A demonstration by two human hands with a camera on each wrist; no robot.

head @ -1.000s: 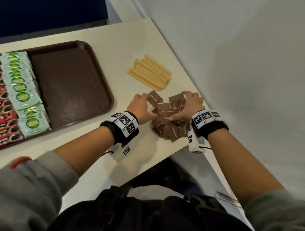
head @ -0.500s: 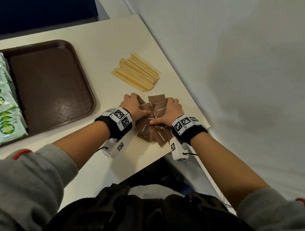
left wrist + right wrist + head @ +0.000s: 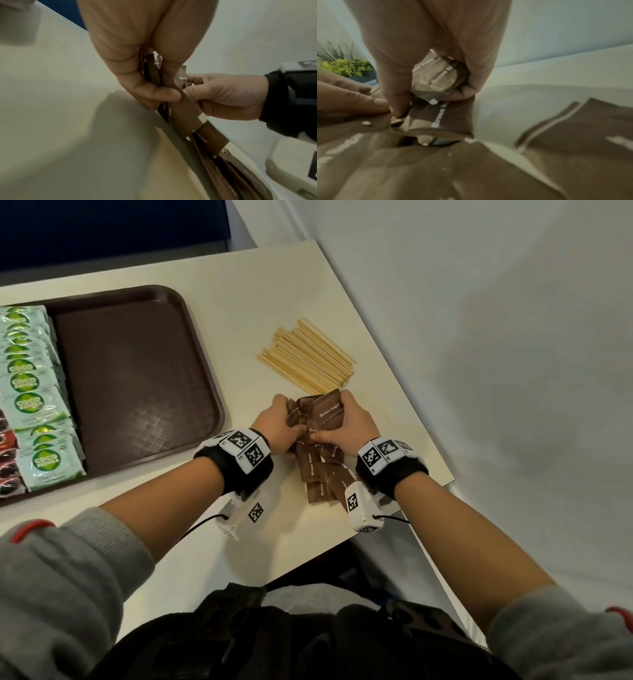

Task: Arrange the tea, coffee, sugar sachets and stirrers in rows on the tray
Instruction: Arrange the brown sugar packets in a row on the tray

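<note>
We look down on a pale table [image 3: 239, 302] whose right edge runs beside a grey wall. On its left part lies a dark brown tray [image 3: 137, 364], most of its floor bare; along the tray's left side we see a row of overlapping green tea sachets [image 3: 30, 402], and at the very left edge of the view, half cut off, red and black coffee sachets [image 3: 7, 440]. To the right of the tray, on the bare table, a bundle of wooden stirrers [image 3: 308, 359] lies aslant, its near end just beside our hands. Nearer to us lies the heap of brown sugar sachets [image 3: 318, 474], on the table and well apart from the tray, near the table's right front corner. Our left hand [image 3: 277, 428] grips the far part of the heap from the left, thumb and curled fingers pinching several sachets edge-on, as the left wrist view shows [image 3: 154, 93]. Our right hand [image 3: 346, 426] closes on the same bunch from the right, its fingers curled round a sachet marked "Brown Sugar" and its thumb pressing down on another [image 3: 397, 94]. The two hands meet over the bunch, and the rest of the heap lies flat on the table below the wrists.
</note>
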